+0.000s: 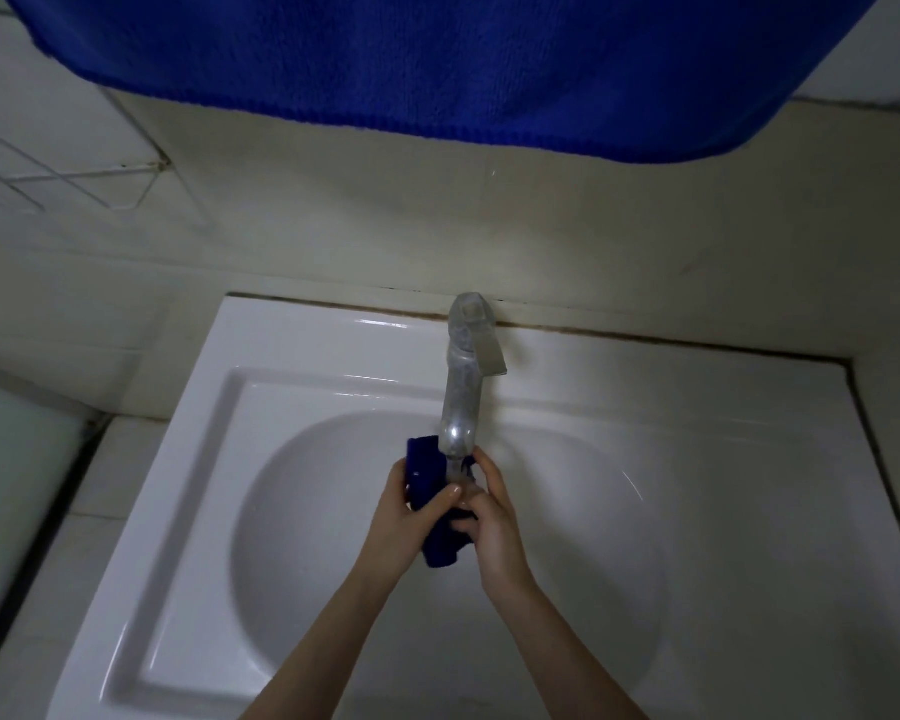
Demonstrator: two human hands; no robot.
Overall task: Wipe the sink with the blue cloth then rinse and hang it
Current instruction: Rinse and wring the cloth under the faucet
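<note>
Cloth position: the dark-blue terry cloth (439,550) is bunched lengthwise between both hands, directly under the outlet of the dull grey metal tap spout (458,402) and above the bowl of the white glazed ceramic sink (188,459). A clear stream appears to fall from the outlet onto the upper part of the cloth, so the step in hand is judged to be the rinse.

Hand state: the left hand (401,517) is wrapped round the left side of the bundle, thumb laid across its front. The right hand (494,522) is closed on the right side, one finger raised close to the outlet.

Handling: the cloth is soft and limp and offers no stiff edge. Soaked, it should be heavier than when dry, should drip, and may slide through wet fingers. Hold the bulk of the bundle for squeezing. For hanging, take two corners of one edge so that it opens flat.

Surroundings: a large blue towel (437,59) hangs above, and a white wire rack (48,184) is fixed to the tiled wall at left.
</note>
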